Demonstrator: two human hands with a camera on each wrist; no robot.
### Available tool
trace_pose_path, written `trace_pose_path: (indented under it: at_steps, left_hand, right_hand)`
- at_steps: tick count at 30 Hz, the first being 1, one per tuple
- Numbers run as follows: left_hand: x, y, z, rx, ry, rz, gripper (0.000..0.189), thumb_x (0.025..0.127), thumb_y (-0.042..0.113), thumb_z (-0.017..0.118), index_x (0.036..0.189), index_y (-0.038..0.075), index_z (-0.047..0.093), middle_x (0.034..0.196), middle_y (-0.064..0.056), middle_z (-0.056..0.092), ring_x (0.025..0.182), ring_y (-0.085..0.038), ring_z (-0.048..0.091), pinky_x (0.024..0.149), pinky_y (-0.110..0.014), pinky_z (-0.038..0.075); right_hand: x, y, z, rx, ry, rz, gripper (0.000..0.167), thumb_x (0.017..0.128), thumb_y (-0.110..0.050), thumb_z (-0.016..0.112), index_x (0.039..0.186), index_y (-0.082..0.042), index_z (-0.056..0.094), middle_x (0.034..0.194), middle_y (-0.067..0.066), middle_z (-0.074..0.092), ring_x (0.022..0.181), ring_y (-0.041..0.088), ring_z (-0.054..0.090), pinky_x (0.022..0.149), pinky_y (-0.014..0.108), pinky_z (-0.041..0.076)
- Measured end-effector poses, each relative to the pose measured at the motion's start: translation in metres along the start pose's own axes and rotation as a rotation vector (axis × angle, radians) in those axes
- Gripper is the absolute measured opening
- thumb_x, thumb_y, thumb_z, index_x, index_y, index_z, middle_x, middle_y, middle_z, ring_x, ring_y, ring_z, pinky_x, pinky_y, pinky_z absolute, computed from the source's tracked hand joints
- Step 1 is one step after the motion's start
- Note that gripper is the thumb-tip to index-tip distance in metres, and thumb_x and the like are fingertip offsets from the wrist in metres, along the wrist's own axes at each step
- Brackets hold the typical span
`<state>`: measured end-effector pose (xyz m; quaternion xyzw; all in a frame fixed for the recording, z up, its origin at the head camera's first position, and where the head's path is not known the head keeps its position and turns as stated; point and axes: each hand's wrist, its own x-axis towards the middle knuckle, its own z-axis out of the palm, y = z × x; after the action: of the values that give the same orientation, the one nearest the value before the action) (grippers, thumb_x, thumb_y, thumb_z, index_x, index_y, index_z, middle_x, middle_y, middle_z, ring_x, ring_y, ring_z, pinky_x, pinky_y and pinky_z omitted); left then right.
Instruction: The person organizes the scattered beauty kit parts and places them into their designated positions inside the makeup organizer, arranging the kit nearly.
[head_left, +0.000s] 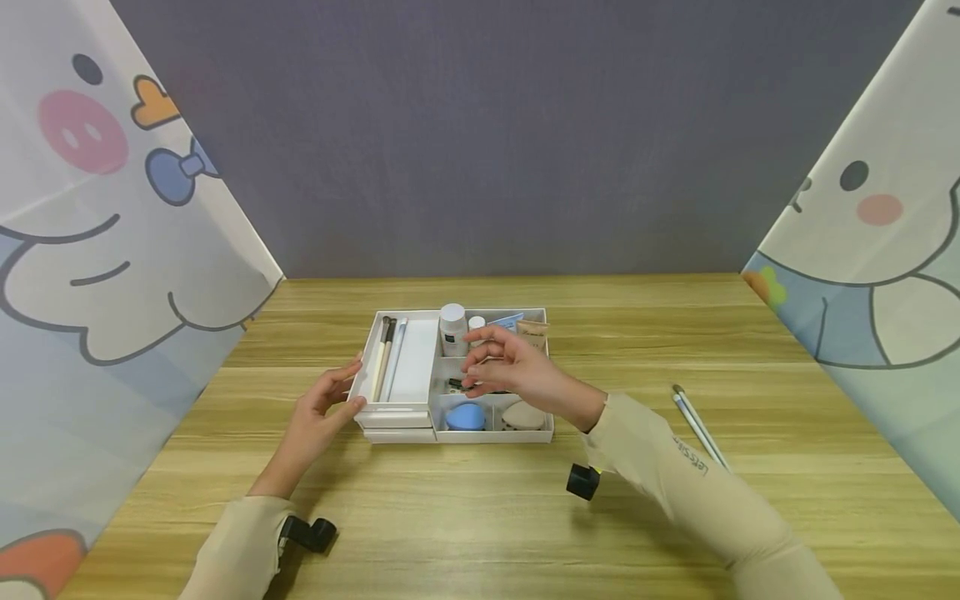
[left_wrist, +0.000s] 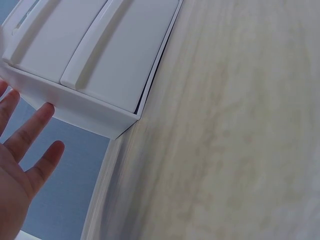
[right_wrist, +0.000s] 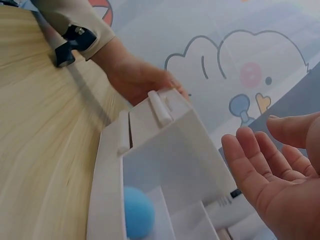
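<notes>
A white desktop organizer (head_left: 435, 421) with a top tray and two small drawers stands on the table. My left hand (head_left: 321, 415) is at its left side, thumb by the front corner and fingers spread along the side wall. In the left wrist view the fingertips (left_wrist: 46, 110) lie against that wall. My right hand (head_left: 517, 367) is above the middle compartment, fingers loosely bent, with nothing between them in the right wrist view. Just left of its fingertips a small dark item (head_left: 456, 384) lies in the compartment. Two small white-capped bottles, one a white bottle (head_left: 453, 333), stand behind.
Several makeup brushes (head_left: 388, 358) lie in the tray. A blue makeup sponge (head_left: 466, 417) and a beige sponge (head_left: 522, 415) sit in the front compartments; a brown tube (head_left: 532, 332) and a blue tube stand at the back. Two brushes (head_left: 699, 425) lie on the table at right.
</notes>
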<state>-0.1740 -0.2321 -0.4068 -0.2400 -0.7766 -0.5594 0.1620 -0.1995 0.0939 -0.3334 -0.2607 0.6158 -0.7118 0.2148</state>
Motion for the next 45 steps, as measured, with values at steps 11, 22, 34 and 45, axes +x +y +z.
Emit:
trace_pose_path:
  at_steps: [11,22,34,45]
  left_hand:
    - [-0.001,0.000,0.000,0.006,0.000,-0.018,0.043,0.087,-0.017,0.062,0.129,-0.013,0.054,0.143,0.011,0.050,0.109,0.004,0.059,0.089,-0.013,0.047]
    - [-0.001,-0.001,0.000,-0.009,0.003,-0.002,0.043,0.086,-0.019,0.061,0.128,-0.014,0.054,0.141,0.013,0.050,0.108,0.003,0.060,0.088,-0.013,0.047]
    - [0.000,0.001,-0.001,-0.005,0.003,-0.002,0.043,0.086,-0.018,0.062,0.129,-0.014,0.054,0.145,-0.008,0.050,0.108,0.003,0.060,0.088,-0.013,0.047]
    - [0.000,0.000,-0.001,-0.018,-0.005,0.008,0.044,0.086,-0.018,0.061,0.129,-0.014,0.053,0.146,-0.002,0.050,0.109,0.002,0.060,0.089,-0.014,0.047]
  right_hand:
    - [-0.026,0.006,-0.024,-0.046,0.029,0.003,0.049,0.097,0.007,0.049,0.140,0.017,0.028,0.105,0.012,0.059,0.091,0.025,0.065,0.082,0.042,0.058]
    - [-0.052,0.008,-0.052,-0.116,0.109,0.041,0.049,0.096,0.007,0.051,0.139,0.018,0.029,0.104,0.009,0.059,0.088,0.019,0.064,0.079,0.036,0.058]
    - [-0.077,0.007,-0.080,-0.220,0.188,0.079,0.047,0.097,0.005,0.054,0.137,0.015,0.033,0.106,0.017,0.057,0.092,0.022,0.065,0.083,0.041,0.057]
    - [-0.104,0.001,-0.112,-0.313,0.235,0.108,0.045,0.100,0.000,0.054,0.138,0.013,0.033,0.110,0.020,0.055,0.094,0.022,0.065,0.083,0.042,0.057]
